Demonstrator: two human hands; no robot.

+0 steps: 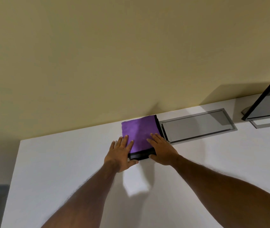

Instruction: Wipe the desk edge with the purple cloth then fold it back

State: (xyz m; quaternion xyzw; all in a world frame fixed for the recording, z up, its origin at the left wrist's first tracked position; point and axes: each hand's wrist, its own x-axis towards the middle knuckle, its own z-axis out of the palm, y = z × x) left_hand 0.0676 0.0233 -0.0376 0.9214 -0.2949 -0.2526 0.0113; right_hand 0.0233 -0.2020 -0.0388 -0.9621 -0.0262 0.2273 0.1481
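While both hands lie flat with fingers spread, they press down on a folded purple cloth (139, 134) at the back of the white worktop (65, 170). The left hand (120, 154) covers the cloth's near left corner, its fingertips reaching onto the purple face and its thumb lying along the near side by the black trim. The right hand (161, 150) rests on the near right corner, fingers pointing up and left across the fabric, thumb against the black band. Neither hand grips anything; both palms are open and weigh on the cloth. The cloth is a neat square with black edging along its near and right sides, its far edge touching the cream wall (114, 55). Just beside its right edge sits a grey rectangular cable hatch (196, 127) set into the worktop. Further right, a dark monitor (269, 99) stands on its grey base, cut off by the frame.
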